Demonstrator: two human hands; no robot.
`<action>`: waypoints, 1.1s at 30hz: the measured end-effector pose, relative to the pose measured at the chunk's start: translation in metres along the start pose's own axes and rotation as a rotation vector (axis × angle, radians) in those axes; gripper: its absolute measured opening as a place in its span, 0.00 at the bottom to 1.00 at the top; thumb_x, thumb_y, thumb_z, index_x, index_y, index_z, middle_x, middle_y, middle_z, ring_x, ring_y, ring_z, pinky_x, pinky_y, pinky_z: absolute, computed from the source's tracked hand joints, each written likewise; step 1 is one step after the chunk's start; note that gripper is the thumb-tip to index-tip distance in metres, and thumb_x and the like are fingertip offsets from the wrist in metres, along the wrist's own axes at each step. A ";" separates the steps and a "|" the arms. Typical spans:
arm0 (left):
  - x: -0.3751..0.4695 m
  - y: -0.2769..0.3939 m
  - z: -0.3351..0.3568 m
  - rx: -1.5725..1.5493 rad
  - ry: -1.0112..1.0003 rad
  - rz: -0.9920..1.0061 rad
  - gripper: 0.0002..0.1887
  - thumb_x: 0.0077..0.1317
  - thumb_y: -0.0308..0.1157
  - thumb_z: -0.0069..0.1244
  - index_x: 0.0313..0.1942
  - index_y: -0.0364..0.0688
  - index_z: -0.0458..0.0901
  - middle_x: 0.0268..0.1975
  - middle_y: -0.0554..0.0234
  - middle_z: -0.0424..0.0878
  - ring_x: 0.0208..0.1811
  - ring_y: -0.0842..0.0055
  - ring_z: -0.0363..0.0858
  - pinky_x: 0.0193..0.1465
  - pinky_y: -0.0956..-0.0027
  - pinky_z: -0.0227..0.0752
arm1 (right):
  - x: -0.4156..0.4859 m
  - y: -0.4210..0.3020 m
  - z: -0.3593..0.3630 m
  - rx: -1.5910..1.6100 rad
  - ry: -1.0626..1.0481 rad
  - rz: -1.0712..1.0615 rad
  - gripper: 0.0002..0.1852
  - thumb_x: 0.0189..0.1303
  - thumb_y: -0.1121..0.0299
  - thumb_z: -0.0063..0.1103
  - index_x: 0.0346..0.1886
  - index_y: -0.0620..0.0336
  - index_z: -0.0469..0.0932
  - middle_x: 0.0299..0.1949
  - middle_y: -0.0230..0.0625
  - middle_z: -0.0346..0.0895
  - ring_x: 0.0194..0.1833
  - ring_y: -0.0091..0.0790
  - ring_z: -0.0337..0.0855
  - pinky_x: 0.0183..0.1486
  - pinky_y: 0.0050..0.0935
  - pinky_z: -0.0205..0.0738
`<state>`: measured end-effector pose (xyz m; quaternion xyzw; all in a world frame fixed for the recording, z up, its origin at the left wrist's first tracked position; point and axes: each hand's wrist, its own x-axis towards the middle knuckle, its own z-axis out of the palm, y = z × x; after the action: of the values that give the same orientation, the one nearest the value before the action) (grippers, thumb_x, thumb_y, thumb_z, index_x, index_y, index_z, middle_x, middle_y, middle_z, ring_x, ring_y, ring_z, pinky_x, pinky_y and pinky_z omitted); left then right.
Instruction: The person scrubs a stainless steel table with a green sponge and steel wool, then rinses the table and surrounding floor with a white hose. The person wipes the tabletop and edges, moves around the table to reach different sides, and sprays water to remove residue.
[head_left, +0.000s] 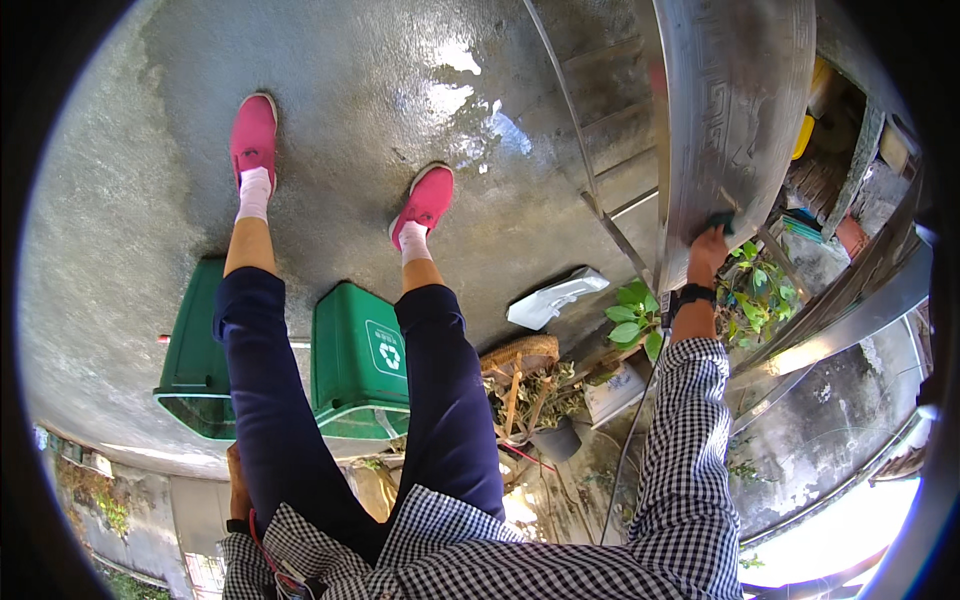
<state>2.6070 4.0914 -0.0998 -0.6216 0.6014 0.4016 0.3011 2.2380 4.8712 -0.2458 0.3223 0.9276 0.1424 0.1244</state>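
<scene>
My right hand (706, 251) presses a dark green cloth or scouring pad (720, 222) against a metal panel (739, 97) with an embossed key pattern. The pad is mostly covered by the fingers. A dark watch strap circles that wrist, and the arm is stretched out at the right. At the lower left, my left hand (238, 480) is beside my left thigh, touching or close to the dark trousers (274, 390). Its fingers are largely hidden, so whatever it may hold cannot be seen.
Two green bins (349, 352) stand behind my legs, one with a recycling mark. A grey plastic piece (559, 298) lies on the wet concrete floor (360, 60). Leafy plants (634, 315), a wicker basket (525, 354) and a dark pot (556, 441) are near the metal frame (592, 180).
</scene>
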 end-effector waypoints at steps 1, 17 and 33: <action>-0.002 -0.003 0.000 -0.008 -0.017 -0.017 0.10 0.69 0.30 0.44 0.40 0.34 0.80 0.33 0.71 0.82 0.31 0.86 0.77 0.36 0.79 0.73 | -0.007 0.020 0.009 -0.004 -0.052 0.172 0.22 0.66 0.60 0.45 0.57 0.60 0.75 0.47 0.55 0.79 0.47 0.58 0.79 0.52 0.45 0.73; 0.023 0.006 0.011 -0.262 -0.385 -0.202 0.11 0.70 0.31 0.44 0.41 0.34 0.80 0.34 0.69 0.83 0.33 0.85 0.78 0.39 0.79 0.74 | -0.034 -0.336 -0.123 0.504 0.208 -0.815 0.26 0.68 0.56 0.48 0.61 0.68 0.69 0.61 0.69 0.63 0.65 0.63 0.62 0.66 0.42 0.58; 0.058 0.103 -0.041 -0.201 -0.403 -0.241 0.22 0.69 0.44 0.48 0.51 0.35 0.79 0.40 0.59 0.86 0.36 0.78 0.84 0.35 0.76 0.74 | -0.054 -0.320 -0.118 0.241 0.073 -0.353 0.26 0.64 0.67 0.47 0.65 0.64 0.65 0.63 0.67 0.60 0.62 0.63 0.65 0.64 0.44 0.61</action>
<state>2.5079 4.0165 -0.1184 -0.6232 0.4078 0.5363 0.3972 2.0615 4.5746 -0.2391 0.1621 0.9838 0.0179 0.0740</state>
